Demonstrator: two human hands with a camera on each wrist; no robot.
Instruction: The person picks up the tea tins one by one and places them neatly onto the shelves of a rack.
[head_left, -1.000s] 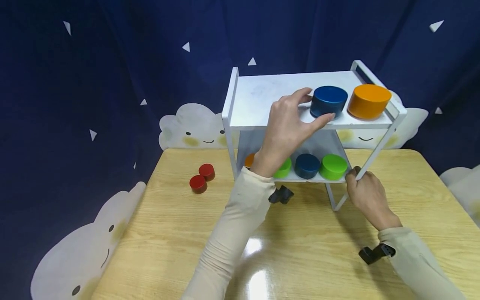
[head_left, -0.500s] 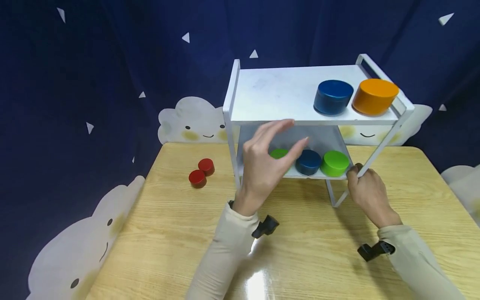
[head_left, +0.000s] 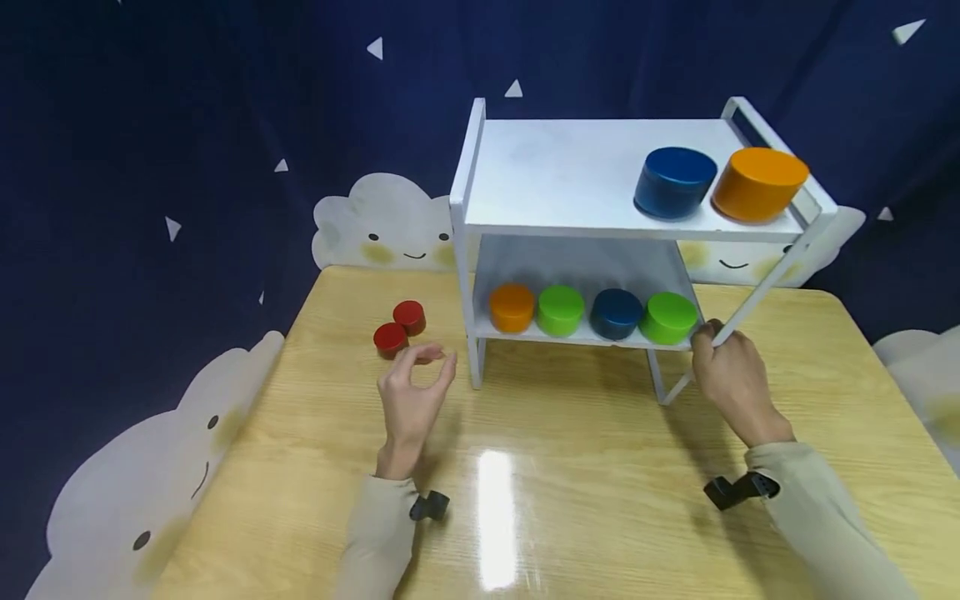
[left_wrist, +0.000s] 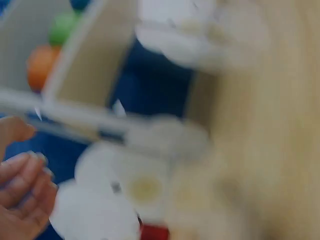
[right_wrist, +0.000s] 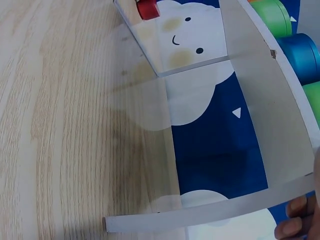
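In the head view my left hand (head_left: 411,400) is over the table, just in front of two red cylinders (head_left: 390,340) and apart from them. It holds nothing; its thumb and fingers curve toward each other with a gap between. My right hand (head_left: 733,379) grips the white two-tier shelf (head_left: 570,175) at its right front leg, by the lower board. A blue cylinder (head_left: 675,185) and an orange cylinder (head_left: 759,187) stand on the top tier's right end. The lower tier holds an orange cylinder (head_left: 512,308), a green one, a dark blue one and another green one.
The light wooden table (head_left: 570,500) carries the shelf near its back edge. Behind it hangs a dark blue curtain (head_left: 225,100) with white triangles and smiling clouds. The shelf's left leg (head_left: 474,358) stands between my left hand and the lower tier.
My left hand has let go of the blue cylinder on the top tier and moved left and down toward the red cylinders. The right hand keeps its grip on the shelf.
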